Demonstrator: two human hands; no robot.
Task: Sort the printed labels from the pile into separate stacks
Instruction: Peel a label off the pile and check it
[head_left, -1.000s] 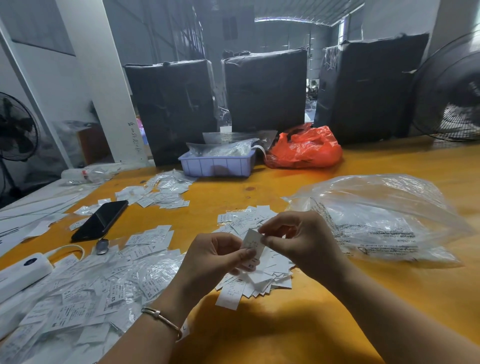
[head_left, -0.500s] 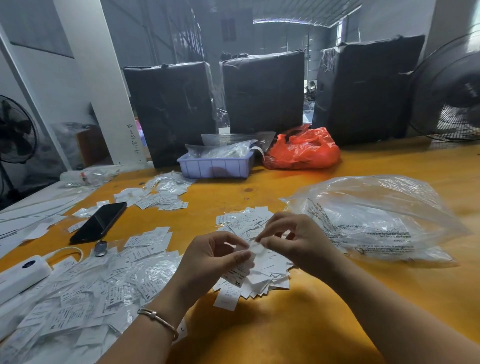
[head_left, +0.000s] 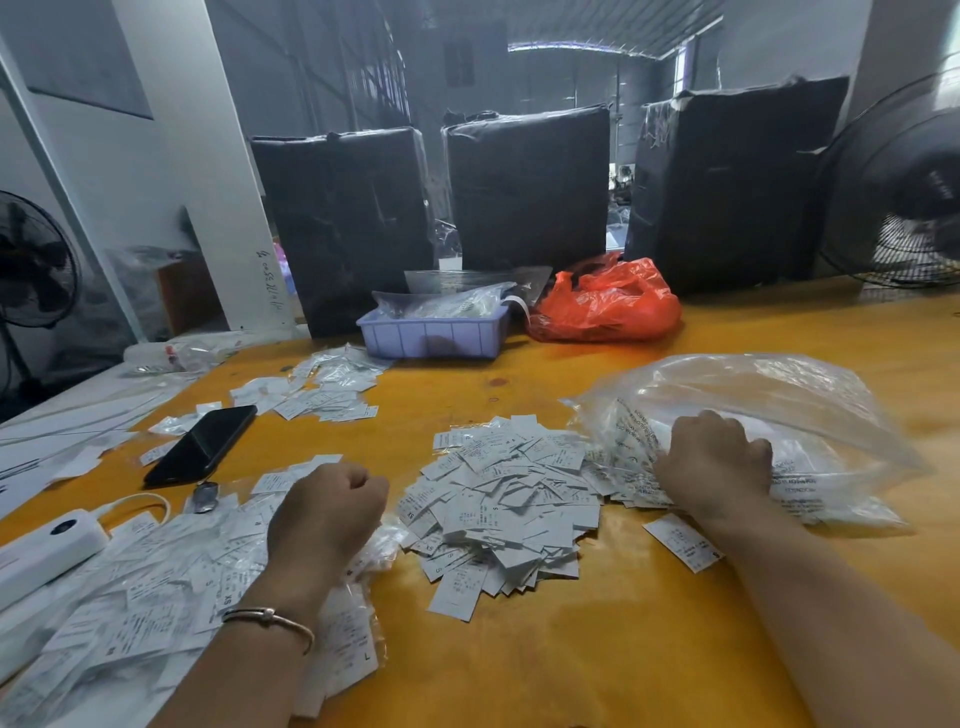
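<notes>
A loose pile of white printed labels lies in the middle of the yellow table. My left hand is curled into a fist, knuckles up, over a wider heap of labels in clear sleeves on the left; nothing shows in its fingers. My right hand has its fingers curled into the near edge of a clear plastic bag holding more labels. One single label lies by my right wrist. A smaller heap of labels sits farther back on the left.
A black phone and a white power bank lie at the left. A blue tray and an orange bag stand at the back, before black wrapped boxes. A fan stands at the far right.
Both hands were together above the middle pile, pinching a label. They have parted: the left went left over the sleeved heap, the right went right onto the plastic bag.
</notes>
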